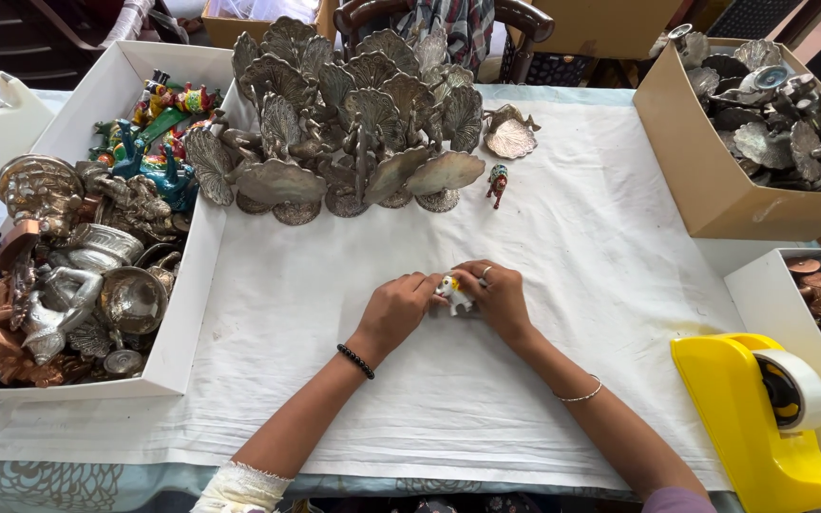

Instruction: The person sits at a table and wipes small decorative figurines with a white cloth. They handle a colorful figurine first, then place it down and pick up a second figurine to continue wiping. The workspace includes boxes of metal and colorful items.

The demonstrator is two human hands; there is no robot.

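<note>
Your left hand (397,309) and right hand (498,296) both pinch the small white figurine (452,293) at the white cloth's (572,285) centre. At twelve o'clock metal peacock pieces (353,114) stand grouped; the red horse (497,184) beside them and full boxes (715,180) at ten and two suggest much remains.

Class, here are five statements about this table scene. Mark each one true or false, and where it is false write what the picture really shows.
1. Both hands hold a small white animal figurine. True: the left hand and right hand meet on it.
2. The yellow tape dispenser stands by the left hand. False: it stands at the right, near the table's front edge.
3. Metal peacock ornaments stand at the far side of the white cloth. True.
4. The cardboard box on the right is empty. False: it holds metal pieces.
5. A beaded black bracelet is on the right wrist. False: it is on the left; the right wears a thin bangle.
</note>
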